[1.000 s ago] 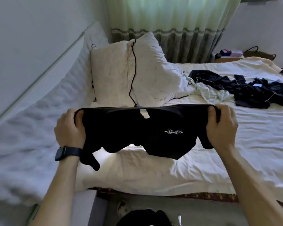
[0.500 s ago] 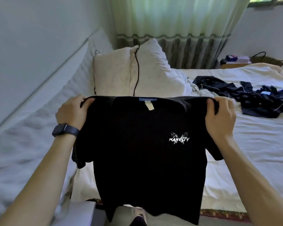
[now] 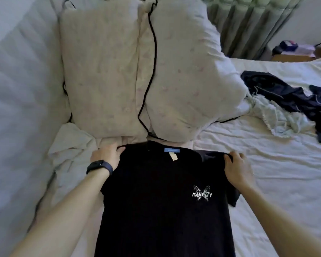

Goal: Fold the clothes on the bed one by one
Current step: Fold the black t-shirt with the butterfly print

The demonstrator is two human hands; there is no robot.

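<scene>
Your left hand [image 3: 107,154] and right hand [image 3: 237,168] pinch the black T-shirt [image 3: 161,210] at its shoulders; letting go now could trap its rumpled sleeves underneath.

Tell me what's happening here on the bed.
A person is folding laundry. The left hand and the right hand each grip a shoulder of a black T-shirt. It is spread logo-side up on the bed, collar toward the pillows, with no fold made yet. A heap of dark clothes lies unfolded farther right.
</scene>
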